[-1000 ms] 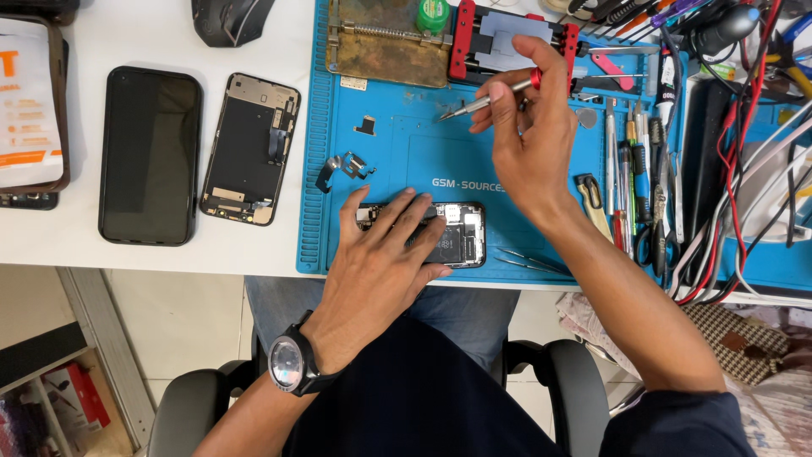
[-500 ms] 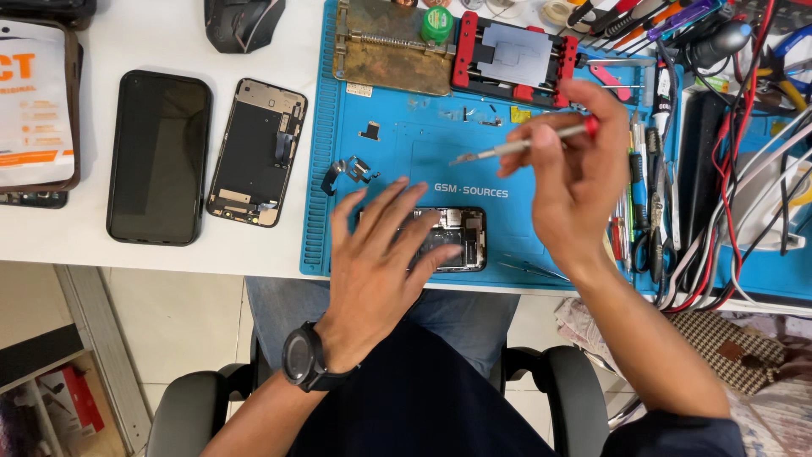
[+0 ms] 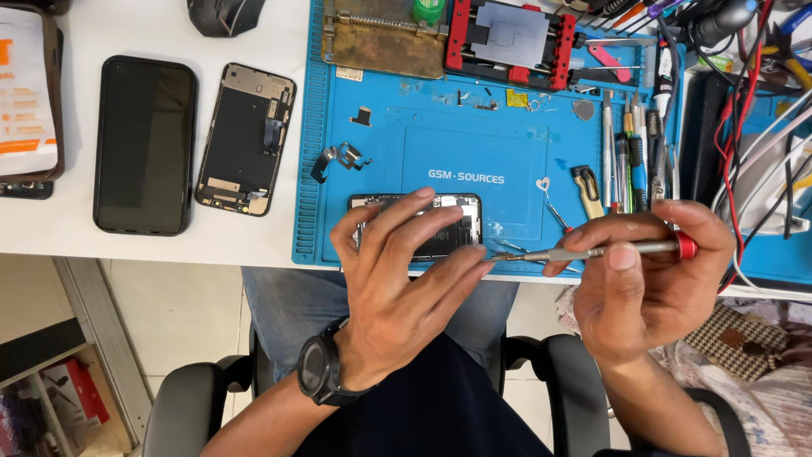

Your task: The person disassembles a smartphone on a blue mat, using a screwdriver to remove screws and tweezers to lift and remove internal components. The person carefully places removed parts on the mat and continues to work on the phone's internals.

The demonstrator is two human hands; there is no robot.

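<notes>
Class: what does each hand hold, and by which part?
Right hand: slim metal red-capped screwdriver, by its shaft. Left hand: opened black phone, pressed down on top.

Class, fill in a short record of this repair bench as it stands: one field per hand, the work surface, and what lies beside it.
Left hand: fingers spread over the opened phone, pressing it down
Right hand: holds a red-capped screwdriver, lying level, tip at the phone's right edge
Surface: blue repair mat on a white table
On mat: small loose parts, row of hand tools
Left of mat: black phone, detached phone panel, inner side up
</notes>
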